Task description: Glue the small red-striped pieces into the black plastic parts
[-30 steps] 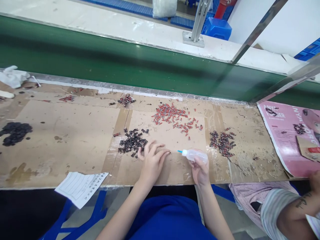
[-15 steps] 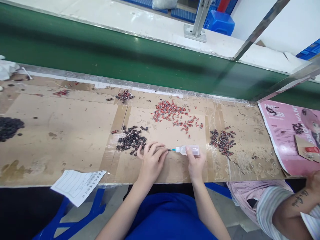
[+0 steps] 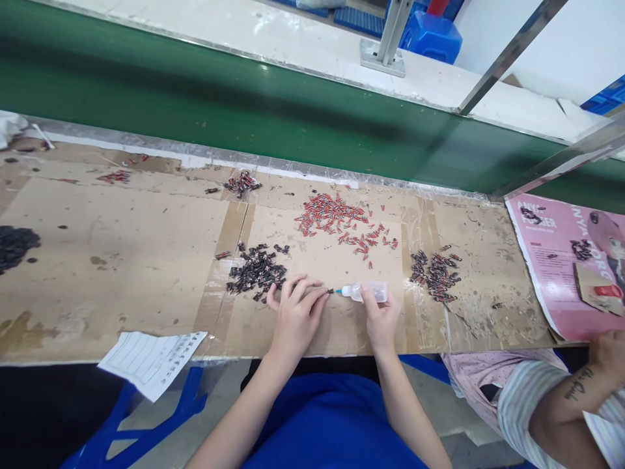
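Note:
My left hand (image 3: pixel 299 309) rests on the cardboard, its thumb and forefinger pinched on a small black part (image 3: pixel 331 291). In my right hand (image 3: pixel 383 317) is a clear squeeze bottle (image 3: pixel 368 291), lying nearly level. Its blue needle tip (image 3: pixel 338 291) points left and meets or almost meets the black part; I cannot tell which. A pile of small black parts (image 3: pixel 256 270) lies just left of my left hand. Beyond my hands is a spread of small red parts (image 3: pixel 327 213). To the right of the bottle sits a heap of joined red-and-black pieces (image 3: pixel 439 277).
A green panel (image 3: pixel 244 124) runs along the table's back. A paper slip (image 3: pixel 153 361) overhangs the front edge at left. At right lie a pink printed sheet (image 3: pixel 541 260) and another person's forearm (image 3: pixel 571 404). More black parts (image 3: pixel 17 247) are heaped at far left.
The bottle has shifted very slightly left toward the black part. My left hand keeps its pinch in nearly the same place. The other person's hand has moved slightly left.

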